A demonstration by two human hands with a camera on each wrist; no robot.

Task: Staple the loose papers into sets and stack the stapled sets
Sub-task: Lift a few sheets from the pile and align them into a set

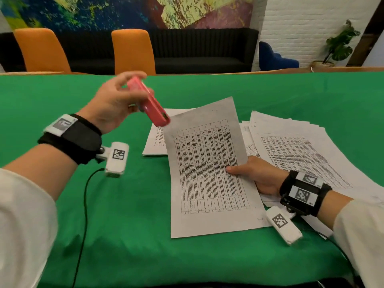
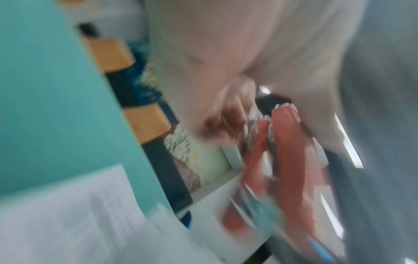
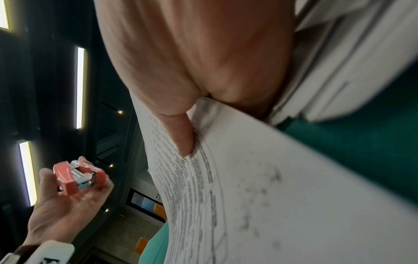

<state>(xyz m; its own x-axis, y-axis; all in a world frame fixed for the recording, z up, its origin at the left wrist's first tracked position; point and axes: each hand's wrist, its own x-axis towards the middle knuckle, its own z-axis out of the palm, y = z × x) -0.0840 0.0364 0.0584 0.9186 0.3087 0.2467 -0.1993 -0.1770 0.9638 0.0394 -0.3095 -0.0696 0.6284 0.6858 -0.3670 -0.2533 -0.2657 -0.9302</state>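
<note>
The left hand (image 1: pixel 113 102) is gripping the pink stapler (image 1: pixel 148 102) in curled fingers, hovering just above the top-left corner of the paper set (image 1: pixel 207 169), which the right hand (image 1: pixel 259 175) is pinching by its right edge, tilted up off the green tabletop (image 1: pixel 124 225). To staple well, I judge, the sheets should be squared before feeding that corner fully between the stapler's arms
</note>
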